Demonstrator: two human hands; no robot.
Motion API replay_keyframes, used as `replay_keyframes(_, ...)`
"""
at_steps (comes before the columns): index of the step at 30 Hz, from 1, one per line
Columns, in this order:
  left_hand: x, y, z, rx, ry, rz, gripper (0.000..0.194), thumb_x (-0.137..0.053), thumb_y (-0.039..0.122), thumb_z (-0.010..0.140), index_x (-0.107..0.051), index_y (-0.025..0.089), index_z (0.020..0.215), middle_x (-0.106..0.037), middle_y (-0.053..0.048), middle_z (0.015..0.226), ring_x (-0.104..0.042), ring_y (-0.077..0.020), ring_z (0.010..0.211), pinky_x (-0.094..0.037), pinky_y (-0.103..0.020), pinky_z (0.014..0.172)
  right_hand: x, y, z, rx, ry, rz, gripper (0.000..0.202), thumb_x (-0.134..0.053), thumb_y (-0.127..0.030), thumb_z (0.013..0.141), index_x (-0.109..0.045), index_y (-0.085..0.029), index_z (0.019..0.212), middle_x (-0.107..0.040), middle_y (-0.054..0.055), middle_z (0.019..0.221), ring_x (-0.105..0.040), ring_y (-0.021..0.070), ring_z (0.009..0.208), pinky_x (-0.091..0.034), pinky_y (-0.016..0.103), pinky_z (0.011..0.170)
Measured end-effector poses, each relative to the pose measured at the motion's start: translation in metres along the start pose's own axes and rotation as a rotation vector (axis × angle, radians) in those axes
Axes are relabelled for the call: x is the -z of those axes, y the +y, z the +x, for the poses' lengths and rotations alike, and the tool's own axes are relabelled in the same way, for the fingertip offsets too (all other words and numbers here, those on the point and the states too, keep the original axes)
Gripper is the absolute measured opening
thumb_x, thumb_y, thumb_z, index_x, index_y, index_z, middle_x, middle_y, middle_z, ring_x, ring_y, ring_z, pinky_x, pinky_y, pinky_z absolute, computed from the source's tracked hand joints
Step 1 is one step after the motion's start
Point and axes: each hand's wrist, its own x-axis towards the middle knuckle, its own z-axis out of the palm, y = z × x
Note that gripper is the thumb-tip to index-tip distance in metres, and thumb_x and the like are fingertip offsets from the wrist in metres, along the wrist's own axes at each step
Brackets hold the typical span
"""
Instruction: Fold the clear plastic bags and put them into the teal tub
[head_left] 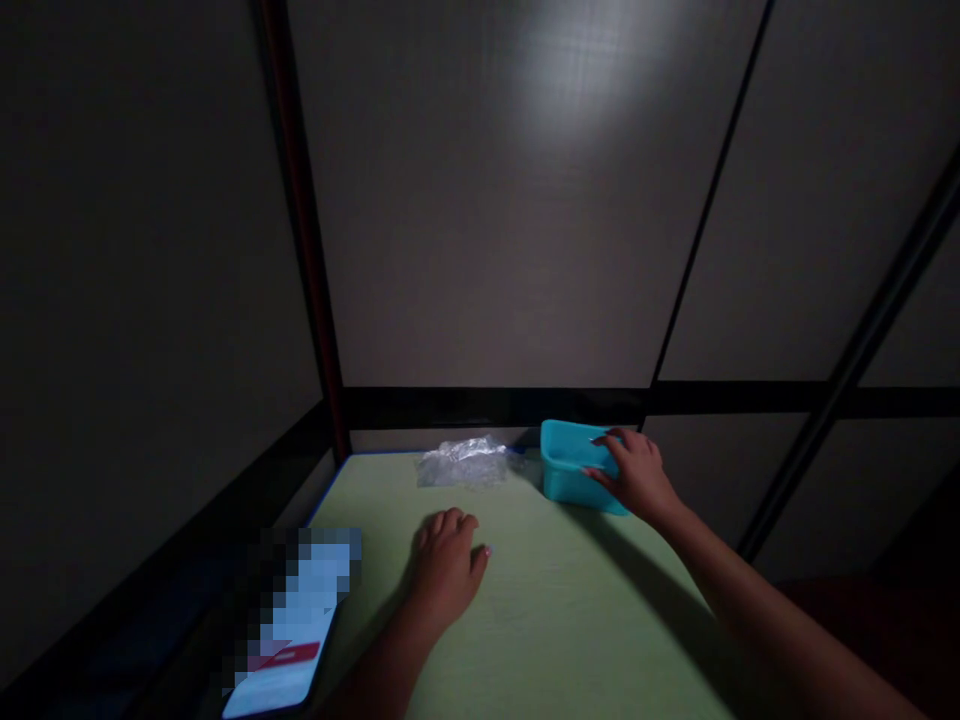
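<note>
Near side first: a phone [277, 685] with a lit screen sat at the lower left, by the table edge; its upper part was pixelated, content unreadable.

Left hand [448, 565] was over the near-middle of the pale green table [525, 620], palm down, fingers loosely bent, thumb out to the side. No grasp there, nothing visible in it. Couldn't tell if the palm bore on the surface. Fine as a free hand: clear of the phone, room to brace the container if needed.

Right hand [637, 475] was at the right end of the turquoise container [562, 488], thumb by the near rim, fingers reaching over the opening. Thumb and fingers were apart. Couldn't tell whether they were pinching the wall, holding something inside, or just touching; the interior was mostly hidden.

Container was at the far right of the table, opening up. Couldn't confirm the base was fully flat. My read on good handling: with one end loaded, light downward pressure and a level rim beat any sideways pull, since the far edge was close.

Crumpled clear plastic [465, 465] lay left of the container, near the back edge. Best kept from under the base.

Behind: grey panels [487, 250], glare up top. Dim light; the right forearm's shadow crossed the table.
</note>
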Motion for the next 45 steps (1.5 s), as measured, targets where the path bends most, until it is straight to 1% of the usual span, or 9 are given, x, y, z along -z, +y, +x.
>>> replay_keyframes(2,-0.001,0.004,-0.002,0.08,-0.019,0.042,0.036,-0.049,0.038,0.081,-0.057,0.019,0.11,-0.054,-0.011,0.116,-0.043,-0.027,0.111,-0.032,-0.041,0.094,-0.004,-0.037,0.007,0.098,0.034,0.208,0.03,-0.053,-0.038,0.081,-0.056,-0.018,0.102,-0.053,0.013,0.106,-0.048,0.0255,0.1,-0.037,0.04,0.086)
replay_keyframes(4,-0.003,0.004,-0.002,0.191,-0.031,0.088,0.051,-0.048,0.044,0.081,-0.05,0.016,0.123,-0.042,-0.017,0.133,-0.034,-0.0319,0.122,-0.026,-0.047,0.097,-0.02,-0.08,0.015,0.171,-0.054,0.423,0.028,-0.05,-0.036,0.083,-0.054,-0.02,0.105,-0.054,0.01,0.105,-0.048,0.023,0.101,-0.038,0.037,0.087)
replay_keyframes(8,-0.007,-0.004,-0.002,0.364,-0.103,0.15,0.072,-0.044,0.052,0.081,-0.027,0.015,0.14,-0.013,-0.02,0.148,-0.017,-0.0374,0.132,-0.016,-0.058,0.099,-0.081,-0.147,0.04,0.002,-0.377,0.541,0.049,-0.056,-0.047,0.076,-0.05,-0.023,0.119,-0.05,0.01,0.118,-0.044,0.0254,0.111,-0.035,0.041,0.091)
replay_keyframes(12,-0.004,-0.009,-0.002,0.397,-0.163,0.209,0.072,-0.042,0.052,0.081,-0.022,0.018,0.142,-0.006,-0.018,0.149,-0.012,-0.037,0.134,-0.012,-0.06,0.1,-0.131,-0.175,0.071,-0.384,-0.503,0.343,0.068,-0.054,-0.061,0.071,-0.042,-0.027,0.129,-0.031,0.015,0.139,-0.028,0.0375,0.125,-0.026,0.058,0.091)
replay_keyframes(17,0.001,-0.007,-0.004,0.318,-0.207,0.245,0.072,-0.044,0.053,0.08,-0.022,0.023,0.142,-0.005,-0.014,0.15,-0.01,-0.036,0.135,-0.008,-0.06,0.101,-0.151,-0.192,0.079,-0.391,-0.547,0.289,0.067,-0.059,-0.058,0.067,-0.047,-0.026,0.124,-0.038,0.017,0.134,-0.037,0.0367,0.12,-0.028,0.056,0.09)
replay_keyframes(22,0.006,-0.013,0.003,0.391,-0.155,0.194,0.064,-0.037,0.05,0.085,-0.025,0.023,0.141,-0.013,-0.017,0.149,-0.019,-0.0365,0.133,-0.017,-0.059,0.1,-0.144,-0.2,0.051,-0.143,-0.458,0.305,0.034,-0.055,-0.029,0.076,-0.058,-0.022,0.109,-0.056,0.011,0.11,-0.049,0.026,0.104,-0.036,0.039,0.084)
replay_keyframes(26,0.008,-0.022,0.011,0.46,-0.05,0.101,0.062,-0.034,0.05,0.087,-0.028,0.018,0.14,-0.023,-0.022,0.144,-0.027,-0.0382,0.129,-0.031,-0.053,0.095,-0.112,-0.193,0.022,-0.044,-0.434,0.32,0.024,-0.055,-0.021,0.073,-0.061,-0.022,0.096,-0.058,0.007,0.099,-0.051,0.0212,0.097,-0.036,0.031,0.08)
replay_keyframes(35,-0.002,-0.02,0.015,0.073,0.15,-0.335,0.05,-0.042,0.037,0.086,-0.039,0.012,0.129,-0.046,-0.017,0.13,-0.041,-0.0245,0.122,-0.033,-0.04,0.099,-0.039,-0.151,-0.006,0.01,-0.101,0.632,0.027,-0.057,-0.025,0.077,-0.053,-0.02,0.103,-0.053,0.007,0.103,-0.049,0.021,0.097,-0.039,0.033,0.086)
replay_keyframes(45,-0.003,-0.015,0.015,-0.073,0.239,-0.435,0.033,-0.047,0.035,0.083,-0.052,0.016,0.11,-0.056,-0.01,0.109,-0.05,-0.0216,0.106,-0.038,-0.039,0.095,-0.045,-0.111,-0.035,-0.165,0.015,0.98,0.034,-0.046,-0.031,0.084,-0.044,-0.021,0.117,-0.051,0.01,0.115,-0.051,0.0194,0.104,-0.044,0.035,0.086)
